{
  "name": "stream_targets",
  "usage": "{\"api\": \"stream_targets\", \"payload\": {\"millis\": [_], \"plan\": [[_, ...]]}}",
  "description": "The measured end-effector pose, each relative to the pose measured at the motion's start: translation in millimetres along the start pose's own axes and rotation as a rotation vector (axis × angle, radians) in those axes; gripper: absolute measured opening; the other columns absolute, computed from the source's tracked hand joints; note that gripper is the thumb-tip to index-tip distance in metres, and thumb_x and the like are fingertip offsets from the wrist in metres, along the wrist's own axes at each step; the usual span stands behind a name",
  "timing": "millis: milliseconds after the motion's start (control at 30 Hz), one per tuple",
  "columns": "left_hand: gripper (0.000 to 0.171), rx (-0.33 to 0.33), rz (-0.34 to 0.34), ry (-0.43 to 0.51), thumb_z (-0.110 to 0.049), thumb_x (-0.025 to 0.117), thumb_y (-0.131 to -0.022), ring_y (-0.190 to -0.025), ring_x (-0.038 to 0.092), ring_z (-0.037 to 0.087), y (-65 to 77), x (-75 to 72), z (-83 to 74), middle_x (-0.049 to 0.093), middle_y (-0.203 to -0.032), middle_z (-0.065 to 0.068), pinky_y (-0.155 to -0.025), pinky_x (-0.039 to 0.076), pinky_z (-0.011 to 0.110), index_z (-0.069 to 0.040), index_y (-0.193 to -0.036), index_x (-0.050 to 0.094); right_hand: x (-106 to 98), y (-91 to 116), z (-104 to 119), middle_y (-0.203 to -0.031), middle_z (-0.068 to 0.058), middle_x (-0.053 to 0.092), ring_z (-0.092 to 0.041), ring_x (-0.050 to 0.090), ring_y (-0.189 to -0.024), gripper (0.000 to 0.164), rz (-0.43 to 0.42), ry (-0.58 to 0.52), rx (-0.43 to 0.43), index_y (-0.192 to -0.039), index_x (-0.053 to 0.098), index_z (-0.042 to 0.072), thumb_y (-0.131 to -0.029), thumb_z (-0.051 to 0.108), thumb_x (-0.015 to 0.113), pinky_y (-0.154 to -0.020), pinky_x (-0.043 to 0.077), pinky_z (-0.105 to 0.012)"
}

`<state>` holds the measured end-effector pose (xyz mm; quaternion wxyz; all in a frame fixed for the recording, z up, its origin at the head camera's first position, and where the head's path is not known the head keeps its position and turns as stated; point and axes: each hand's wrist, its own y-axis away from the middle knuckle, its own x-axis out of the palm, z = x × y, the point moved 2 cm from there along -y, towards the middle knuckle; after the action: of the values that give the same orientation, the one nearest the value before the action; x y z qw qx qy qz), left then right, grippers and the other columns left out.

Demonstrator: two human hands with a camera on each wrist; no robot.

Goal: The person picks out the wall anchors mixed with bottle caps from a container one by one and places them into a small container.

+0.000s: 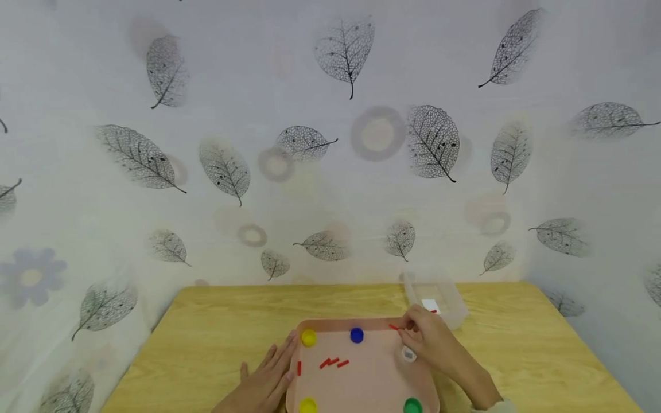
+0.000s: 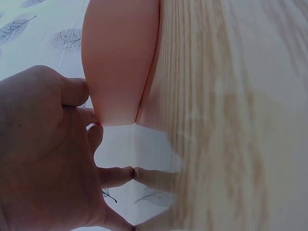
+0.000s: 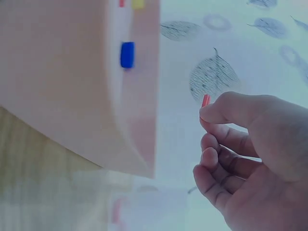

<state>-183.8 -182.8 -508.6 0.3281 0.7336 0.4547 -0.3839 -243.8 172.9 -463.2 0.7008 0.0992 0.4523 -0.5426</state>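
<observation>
We see the left hand (image 1: 265,378) laid along the left edge of a pink tray (image 1: 372,381), fingers mostly straight. With the right hand (image 1: 427,342) we pinch a thin red stick (image 1: 393,327) near the tray's far right corner. On the tray we count two yellow caps (image 1: 308,338), a blue cap (image 1: 357,335), a green cap (image 1: 412,406), a round white piece (image 1: 409,354) and four loose red sticks (image 1: 343,363). Beyond it, a clear box (image 1: 453,304) stands on the wooden table (image 1: 227,321).
</observation>
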Motion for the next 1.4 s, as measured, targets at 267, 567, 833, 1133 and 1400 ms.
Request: {"api": "stream_targets", "payload": {"millis": [267, 567, 833, 1133, 1400], "plan": [[0.060, 0.007, 0.002, 0.009, -0.055, 0.020, -0.100, -0.139, 0.017, 0.041, 1.0, 1.0, -2.4, 0.005, -0.158, -0.008, -0.078, -0.002, 0.086, -0.032, -0.153, 0.003, -19.1, 2.4, -4.0, -0.079, 0.012, 0.053, -0.002, 0.052, -0.072, 0.023, -0.187, 0.060, -0.077, -0.083, 0.060, 0.018, -0.078, 0.000, 0.072, -0.063, 0.051, -0.028], [0.060, -0.014, 0.008, 0.014, -0.055, 0.020, -0.100, -0.140, 0.016, 0.040, 4.0, -1.2, -4.7, 0.007, -0.158, -0.006, -0.080, -0.002, 0.085, -0.032, -0.153, 0.003, -37.9, 0.8, -10.5, -0.081, 0.010, 0.057, -0.008, 0.053, -0.071, 0.020, -0.302, 0.102, -0.107, -0.081, 0.063, 0.017, -0.077, 0.000, 0.072, -0.062, 0.049, -0.027], [0.060, 0.001, -0.010, -0.005, -0.054, 0.020, -0.100, -0.138, 0.020, 0.042, 3.8, -1.0, -6.3, 0.008, -0.159, -0.005, -0.079, 0.000, 0.086, -0.031, -0.153, 0.005, -48.6, 2.5, -22.5, -0.080, 0.008, 0.058, -0.012, 0.053, -0.071, 0.017, -0.346, 0.108, 0.001, -0.083, 0.064, 0.015, -0.079, 0.001, 0.073, -0.064, 0.047, -0.028], [0.060, 0.012, -0.009, -0.006, -0.054, 0.021, -0.101, -0.139, 0.018, 0.041, 3.9, -0.3, -6.8, 0.007, -0.159, -0.005, -0.078, 0.000, 0.086, -0.029, -0.153, 0.006, -48.4, 6.2, -46.2, -0.080, 0.005, 0.059, -0.011, 0.053, -0.071, 0.012, -0.382, 0.136, 0.047, -0.086, 0.065, 0.012, -0.081, 0.003, 0.071, -0.064, 0.048, -0.028], [0.059, 0.015, -0.022, 0.000, -0.052, 0.023, -0.101, -0.138, 0.019, 0.042, 4.2, -1.1, -7.8, 0.009, -0.159, -0.005, -0.078, 0.000, 0.087, -0.028, -0.154, 0.008, -46.2, 7.6, -55.3, -0.077, 0.005, 0.058, -0.010, 0.051, -0.069, 0.012, -0.421, 0.149, 0.061, -0.084, 0.065, 0.012, -0.080, 0.004, 0.074, -0.061, 0.045, -0.025]]}}
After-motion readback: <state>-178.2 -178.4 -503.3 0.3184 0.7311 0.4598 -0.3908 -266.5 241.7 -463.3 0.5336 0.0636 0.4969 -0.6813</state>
